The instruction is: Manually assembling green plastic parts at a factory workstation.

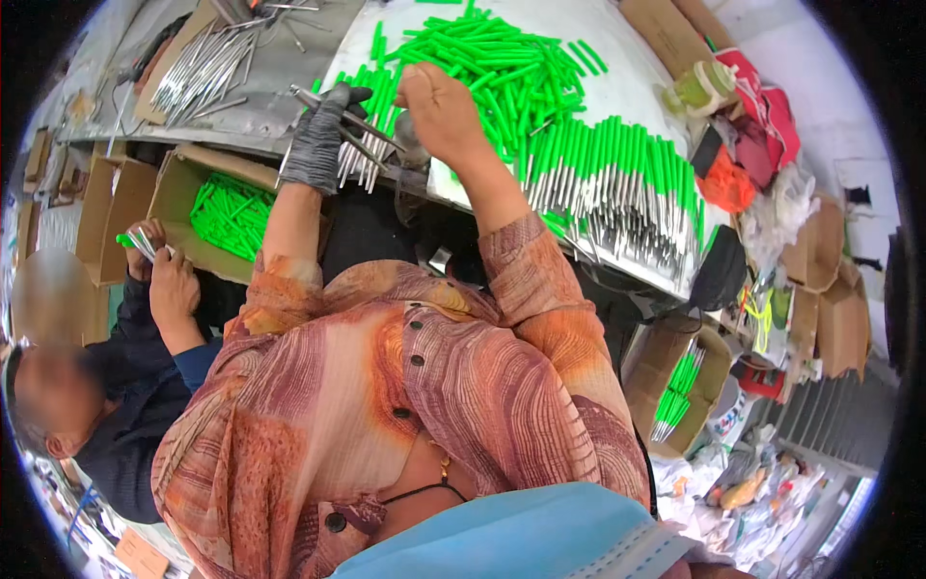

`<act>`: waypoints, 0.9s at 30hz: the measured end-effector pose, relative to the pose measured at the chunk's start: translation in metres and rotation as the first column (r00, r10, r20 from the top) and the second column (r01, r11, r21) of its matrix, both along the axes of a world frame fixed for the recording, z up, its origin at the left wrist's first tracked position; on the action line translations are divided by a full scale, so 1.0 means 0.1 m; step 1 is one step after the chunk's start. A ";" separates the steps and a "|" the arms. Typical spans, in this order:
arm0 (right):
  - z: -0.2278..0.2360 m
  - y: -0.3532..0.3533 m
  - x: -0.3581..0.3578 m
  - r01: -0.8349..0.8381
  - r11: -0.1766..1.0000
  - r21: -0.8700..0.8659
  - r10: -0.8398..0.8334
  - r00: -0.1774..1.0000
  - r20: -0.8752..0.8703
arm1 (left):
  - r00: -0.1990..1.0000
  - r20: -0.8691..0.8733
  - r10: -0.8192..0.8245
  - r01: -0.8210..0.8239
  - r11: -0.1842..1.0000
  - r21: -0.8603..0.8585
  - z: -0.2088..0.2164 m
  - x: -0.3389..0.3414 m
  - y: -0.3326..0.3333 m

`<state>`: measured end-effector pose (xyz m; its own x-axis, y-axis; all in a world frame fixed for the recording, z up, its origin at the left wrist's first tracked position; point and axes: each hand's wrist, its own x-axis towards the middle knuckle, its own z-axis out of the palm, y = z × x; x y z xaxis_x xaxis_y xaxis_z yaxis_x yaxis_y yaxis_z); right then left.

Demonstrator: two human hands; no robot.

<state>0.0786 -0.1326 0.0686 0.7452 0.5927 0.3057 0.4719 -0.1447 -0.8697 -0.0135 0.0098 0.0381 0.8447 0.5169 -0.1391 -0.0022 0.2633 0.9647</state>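
My left hand [316, 145], in a grey glove, is closed around several slim metal rods [367, 147] that stick out on both sides of it. Close by on the right, my bare right hand [442, 114] has its fingers curled together beside the green tubes; whatever is in them is hidden. A loose heap of bright green tubes [511, 72] covers the table past my right hand. To its right lies a dense row of metal rods with green sleeves [617, 174], their silver ends toward me. More green-sleeved rods [362, 169] lie under and between my hands.
Bare metal rods [203, 72] lie on the left table. Below it stands a cardboard box [169, 198] of green tubes, near a co-worker's hands [174, 289] holding rods. Another box [709, 405] with green-sleeved rods is at lower right. A green jug [702, 89] and bags sit at right.
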 end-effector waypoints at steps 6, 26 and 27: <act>-0.09 -0.12 -0.07 -0.054 0.991 0.123 0.056 0.998 -0.014 | 0.998 -0.015 0.065 -0.066 0.995 -0.073 0.08 -0.01 -0.06; -0.91 -1.19 0.54 0.344 0.747 -0.569 -0.193 0.931 0.309 | 0.987 0.082 0.136 -0.150 0.970 0.190 0.01 0.17 -0.14; -1.03 -1.08 0.51 0.325 0.700 -0.636 -0.199 0.944 0.263 | 0.990 0.071 0.124 -0.137 0.968 0.212 -0.05 0.19 -0.12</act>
